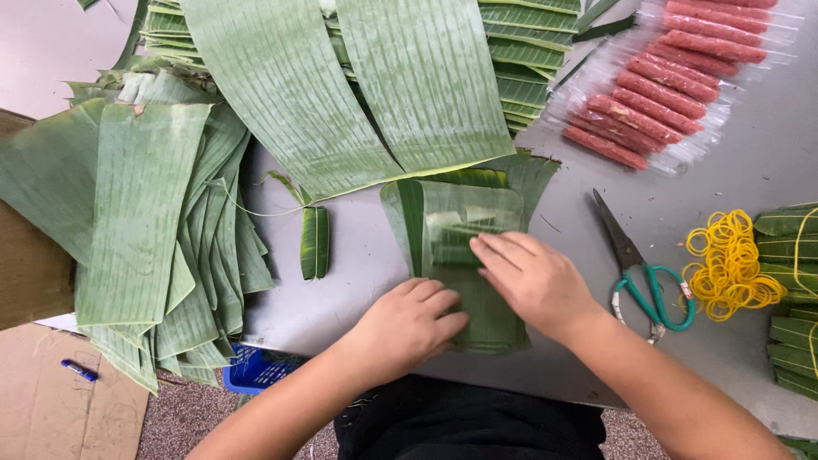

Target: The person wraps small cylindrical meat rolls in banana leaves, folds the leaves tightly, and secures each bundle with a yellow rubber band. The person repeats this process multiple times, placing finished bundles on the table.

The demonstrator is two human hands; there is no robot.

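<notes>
A folded piece of banana leaf [460, 230] lies flat on the grey table [341, 298] in front of me, with a small leaf-wrapped roll [452, 247] on it. My left hand [409, 324] presses the near edge of that leaf with curled fingers. My right hand [528, 277] rests palm down on the leaf, its fingertips touching the roll. Neither hand has lifted anything off the table.
Large banana leaves [358, 85] lie across the back, and a thick stack of cut leaves [145, 221] sits at left. Wrapped pink sausages [665, 85] lie at back right. Green-handled scissors [639, 273], yellow rubber bands [733, 264] and wrapped leaf bundles [792, 298] are at right.
</notes>
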